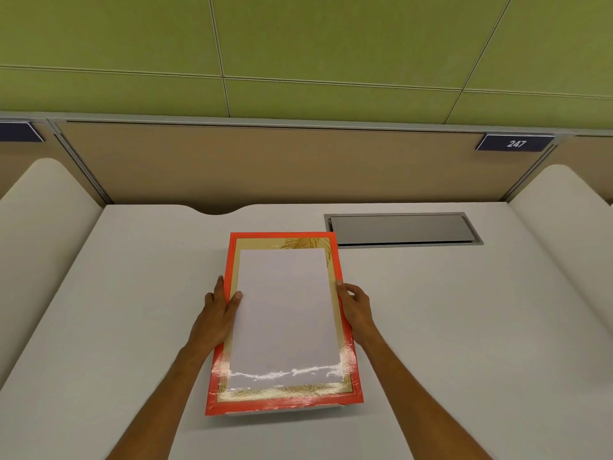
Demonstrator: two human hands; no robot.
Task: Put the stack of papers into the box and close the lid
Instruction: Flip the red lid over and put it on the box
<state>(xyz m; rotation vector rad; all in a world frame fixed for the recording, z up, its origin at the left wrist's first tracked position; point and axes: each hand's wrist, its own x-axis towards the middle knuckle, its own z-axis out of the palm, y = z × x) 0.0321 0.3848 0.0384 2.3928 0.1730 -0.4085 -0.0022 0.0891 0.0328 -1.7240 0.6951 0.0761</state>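
A flat red box with a gold, palm-leaf-printed inner border lies lengthwise on the white desk in front of me. A white stack of papers fills its middle, lined up with the frame; whether the stack lies in the box or on its lid I cannot tell. My left hand grips the box's left edge, thumb over the rim touching the paper. My right hand grips the right edge, thumb on the rim. A pale strip shows under the box's near edge.
A grey metal cable hatch, shut, is set into the desk behind the box at the right. A brown partition with a plate reading 247 closes the back. Cream side panels flank the desk.
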